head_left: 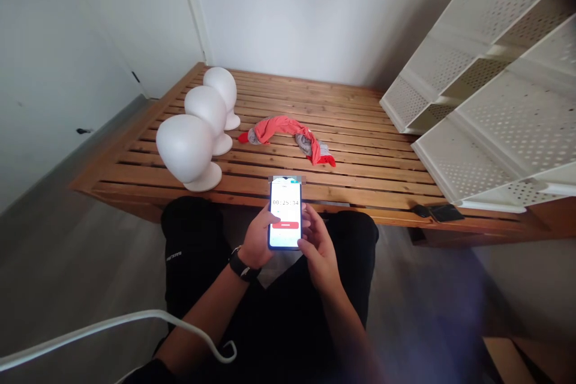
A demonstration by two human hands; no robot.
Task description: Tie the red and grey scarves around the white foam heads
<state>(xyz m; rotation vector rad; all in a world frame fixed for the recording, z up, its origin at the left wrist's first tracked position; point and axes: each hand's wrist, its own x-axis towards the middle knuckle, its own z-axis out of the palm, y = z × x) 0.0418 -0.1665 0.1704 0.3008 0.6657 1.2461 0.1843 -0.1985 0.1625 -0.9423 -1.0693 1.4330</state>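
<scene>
Phone: the phone (285,235) sits in front of you, between your two hands, its lit screen turned up toward you.
Phone's long axis: it points away from your lap toward the counter (245,185), so the hands meet its long edges rather than its ends.
Left hand: your left hand (260,233) is closed around the left edge, its thumb lying over the screen by the red button (285,225).
Right hand: your right hand (321,255) has its fingers curled against the right edge, its thumb at the lower right corner; you have hold of the phone from both sides.
Nearer to the button: your left thumb is the close one (whether it presses or only hovers, you cannot tell from here).
Phone and counter: the phone's top end overlaps the front edge in view; touching or apart is unclear.
Red and grey cloth: the cloth (283,126) lies beyond the phone's top end, arched, its length running left to right across the slats.
Nearer to the cloth: your right fingers are closer to its right end, but well apart from it.
White head forms: three head forms (185,147) stand in a row, ahead and left of your left hand.
</scene>
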